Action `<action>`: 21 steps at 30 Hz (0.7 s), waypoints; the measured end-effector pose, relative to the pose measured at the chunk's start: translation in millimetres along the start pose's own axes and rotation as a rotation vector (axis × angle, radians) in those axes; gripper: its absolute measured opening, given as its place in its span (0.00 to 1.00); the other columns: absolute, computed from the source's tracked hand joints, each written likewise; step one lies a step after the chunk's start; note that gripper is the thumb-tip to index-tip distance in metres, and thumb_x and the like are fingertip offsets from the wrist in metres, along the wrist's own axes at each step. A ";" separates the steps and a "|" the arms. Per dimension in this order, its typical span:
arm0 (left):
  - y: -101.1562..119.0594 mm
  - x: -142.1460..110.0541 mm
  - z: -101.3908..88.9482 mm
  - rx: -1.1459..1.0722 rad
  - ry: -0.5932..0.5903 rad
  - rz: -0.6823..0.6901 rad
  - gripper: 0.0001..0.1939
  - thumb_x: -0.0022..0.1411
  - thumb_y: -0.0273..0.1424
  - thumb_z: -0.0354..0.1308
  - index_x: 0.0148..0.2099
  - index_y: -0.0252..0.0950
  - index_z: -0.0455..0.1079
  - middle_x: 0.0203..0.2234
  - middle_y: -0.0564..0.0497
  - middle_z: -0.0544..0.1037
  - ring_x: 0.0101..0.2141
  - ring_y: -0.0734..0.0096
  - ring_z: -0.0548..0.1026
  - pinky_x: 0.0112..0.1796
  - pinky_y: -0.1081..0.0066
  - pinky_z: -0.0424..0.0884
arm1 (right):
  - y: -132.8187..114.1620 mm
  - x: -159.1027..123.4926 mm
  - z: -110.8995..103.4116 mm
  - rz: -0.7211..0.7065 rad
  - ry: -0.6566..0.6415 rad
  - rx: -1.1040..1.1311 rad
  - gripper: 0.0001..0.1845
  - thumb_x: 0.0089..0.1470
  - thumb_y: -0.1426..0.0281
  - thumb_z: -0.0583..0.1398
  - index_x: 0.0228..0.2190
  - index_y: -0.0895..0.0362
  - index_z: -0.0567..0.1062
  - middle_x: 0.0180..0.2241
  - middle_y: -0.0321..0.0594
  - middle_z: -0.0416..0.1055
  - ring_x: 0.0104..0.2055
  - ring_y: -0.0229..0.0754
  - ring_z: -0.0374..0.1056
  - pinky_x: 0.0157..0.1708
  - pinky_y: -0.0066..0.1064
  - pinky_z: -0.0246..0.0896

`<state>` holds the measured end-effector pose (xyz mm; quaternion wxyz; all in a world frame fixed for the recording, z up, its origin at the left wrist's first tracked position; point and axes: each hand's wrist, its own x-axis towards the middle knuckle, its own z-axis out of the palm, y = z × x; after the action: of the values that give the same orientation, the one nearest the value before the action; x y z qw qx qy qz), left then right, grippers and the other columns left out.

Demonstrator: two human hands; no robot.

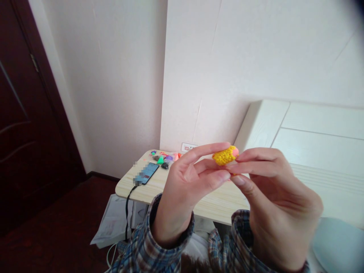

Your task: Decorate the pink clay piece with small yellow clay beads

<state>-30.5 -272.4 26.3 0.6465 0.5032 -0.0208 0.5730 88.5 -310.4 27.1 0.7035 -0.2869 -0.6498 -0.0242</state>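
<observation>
Left hand (190, 178) and right hand (273, 193) are jointly holding a bumpy yellow piece with a pink end (224, 156) above the table (210, 201), left fingers closing around it, right fingertips pinching near its pink end, while a phone (150, 173) is lying on the tabletop.

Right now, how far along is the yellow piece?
Looks done: bumpy surface over most of the yellow piece. In hand: that piece, at the fingertips of the left hand and right hand. Possibly left: the pink end, uncovered; can't tell if that's intended.
</observation>
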 end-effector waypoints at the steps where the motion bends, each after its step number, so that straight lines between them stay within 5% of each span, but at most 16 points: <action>1: -0.3 0.0 0.4 -0.004 0.004 -0.002 0.14 0.56 0.24 0.68 0.44 0.44 0.80 0.41 0.56 0.84 0.43 0.74 0.80 0.45 0.78 0.77 | -1.1 -0.5 0.7 -0.013 0.020 -0.029 0.12 0.54 0.78 0.66 0.36 0.48 0.82 0.37 0.35 0.71 0.43 0.39 0.66 0.42 0.34 0.62; 12: 4.3 -1.2 -1.5 0.000 -0.010 -0.025 0.14 0.54 0.27 0.71 0.44 0.44 0.80 0.40 0.55 0.84 0.42 0.73 0.81 0.42 0.77 0.77 | -4.4 -4.2 3.5 -0.297 0.068 -0.393 0.32 0.51 0.86 0.63 0.48 0.39 0.79 0.28 0.35 0.61 0.31 0.40 0.61 0.26 0.32 0.57; 21: 3.9 1.9 -2.4 -0.127 -0.066 -0.093 0.13 0.55 0.25 0.70 0.42 0.45 0.80 0.38 0.60 0.84 0.41 0.81 0.80 0.42 0.85 0.76 | 0.2 1.3 -3.9 -0.358 0.015 -0.338 0.25 0.52 0.81 0.64 0.47 0.46 0.80 0.29 0.37 0.65 0.32 0.41 0.62 0.27 0.34 0.57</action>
<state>-34.1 -270.1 28.7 0.7020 0.4802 -0.0550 0.5230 92.2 -311.5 28.3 0.6347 -0.2805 -0.6718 -0.2590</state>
